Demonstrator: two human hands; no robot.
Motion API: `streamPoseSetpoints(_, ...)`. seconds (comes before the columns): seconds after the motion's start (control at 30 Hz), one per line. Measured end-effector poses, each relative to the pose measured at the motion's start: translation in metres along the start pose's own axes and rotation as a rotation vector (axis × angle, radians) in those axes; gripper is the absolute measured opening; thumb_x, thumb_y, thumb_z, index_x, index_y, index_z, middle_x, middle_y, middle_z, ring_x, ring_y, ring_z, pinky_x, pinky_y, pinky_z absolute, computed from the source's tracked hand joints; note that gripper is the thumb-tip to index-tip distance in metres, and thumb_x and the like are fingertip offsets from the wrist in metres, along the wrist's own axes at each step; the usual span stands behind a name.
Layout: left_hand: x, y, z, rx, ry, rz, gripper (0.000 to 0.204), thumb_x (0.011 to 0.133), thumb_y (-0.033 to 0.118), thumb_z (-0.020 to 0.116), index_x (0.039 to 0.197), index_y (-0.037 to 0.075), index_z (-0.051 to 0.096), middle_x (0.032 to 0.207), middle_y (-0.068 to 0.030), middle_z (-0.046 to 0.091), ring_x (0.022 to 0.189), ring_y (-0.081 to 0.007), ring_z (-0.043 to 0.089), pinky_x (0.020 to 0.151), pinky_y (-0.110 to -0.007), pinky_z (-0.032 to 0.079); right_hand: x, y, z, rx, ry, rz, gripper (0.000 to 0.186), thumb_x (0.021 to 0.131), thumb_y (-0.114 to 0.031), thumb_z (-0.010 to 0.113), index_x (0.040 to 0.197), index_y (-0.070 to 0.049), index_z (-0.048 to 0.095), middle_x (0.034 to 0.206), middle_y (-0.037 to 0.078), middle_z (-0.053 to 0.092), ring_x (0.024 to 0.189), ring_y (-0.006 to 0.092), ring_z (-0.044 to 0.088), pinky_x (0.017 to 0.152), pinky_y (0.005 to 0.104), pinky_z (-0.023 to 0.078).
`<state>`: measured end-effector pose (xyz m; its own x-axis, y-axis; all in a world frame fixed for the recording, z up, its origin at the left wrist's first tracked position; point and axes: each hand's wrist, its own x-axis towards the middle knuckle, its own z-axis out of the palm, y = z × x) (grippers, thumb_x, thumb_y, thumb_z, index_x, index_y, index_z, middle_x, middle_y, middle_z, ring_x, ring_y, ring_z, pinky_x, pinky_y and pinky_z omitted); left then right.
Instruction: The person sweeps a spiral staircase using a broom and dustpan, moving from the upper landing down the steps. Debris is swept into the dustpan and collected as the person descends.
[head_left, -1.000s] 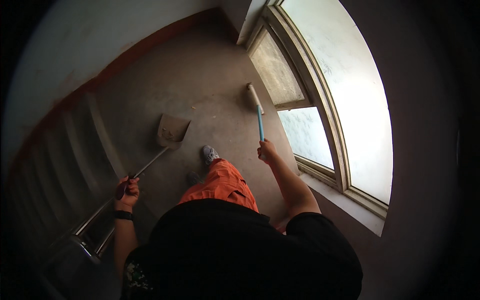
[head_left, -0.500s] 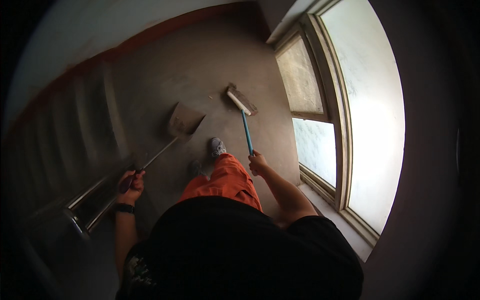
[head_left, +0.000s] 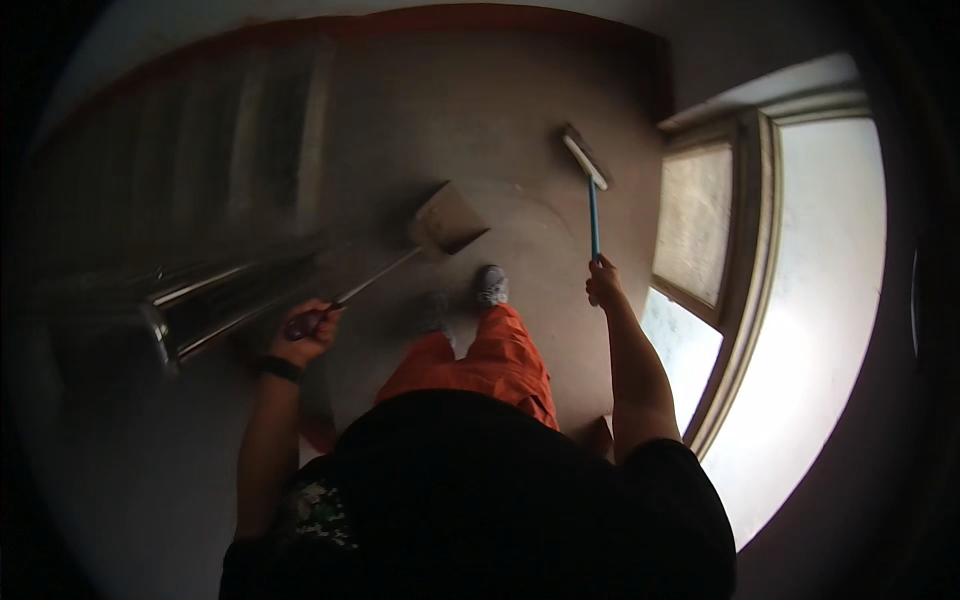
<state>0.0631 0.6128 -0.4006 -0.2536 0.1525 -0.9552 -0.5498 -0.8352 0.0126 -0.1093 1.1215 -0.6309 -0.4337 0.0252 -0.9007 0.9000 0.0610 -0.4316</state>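
Note:
I stand on a grey stair landing point(head_left: 500, 120). My left hand point(head_left: 310, 333) grips the dark handle of a long-handled dustpan point(head_left: 447, 220), whose tan pan rests on the floor ahead of my feet. My right hand point(head_left: 603, 284) holds the blue stick of a broom point(head_left: 586, 165); its pale head sits on the floor to the right of the pan, close to the window. My grey shoe point(head_left: 490, 285) and orange trouser leg point(head_left: 480, 360) lie between the two tools.
A metal stair railing point(head_left: 200, 305) runs at my left, with steps point(head_left: 230, 150) beyond it. A large bright window point(head_left: 780, 300) with a frame fills the right side. A red skirting line point(head_left: 400, 20) edges the far wall.
The view has swung so the window sits further right. The broom head has moved right, away from the dustpan, and the railing has come nearer on my left.

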Motion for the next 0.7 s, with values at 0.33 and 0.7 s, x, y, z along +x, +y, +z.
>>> streamPoseSetpoints(0.33,0.004,-0.005,0.011,-0.002,0.076,0.103,0.035,0.075,0.013,0.06,0.097,-0.01,0.047,0.065,-0.0022,0.051,0.047,-0.0059,0.039,0.041,-0.017,0.032,-0.1,0.076,0.025,-0.758,-0.049,0.076,0.049,0.086,-0.022,0.046,0.133,-0.028,0.035,0.048,0.002,0.042,0.036,0.0141,0.043,0.029,0.0304,0.035)
streamPoseSetpoints(0.7,-0.008,-0.014,-0.012,-0.03,-0.042,0.066,0.026,0.075,0.016,0.06,0.088,-0.004,0.049,0.064,-0.0005,0.051,0.048,-0.0061,0.041,0.042,-0.018,0.033,-0.099,0.047,-0.029,-0.437,0.021,0.044,0.04,0.091,-0.026,0.046,0.13,-0.03,0.037,0.042,-0.003,0.032,0.031,0.0095,0.031,0.027,0.0263,0.023)
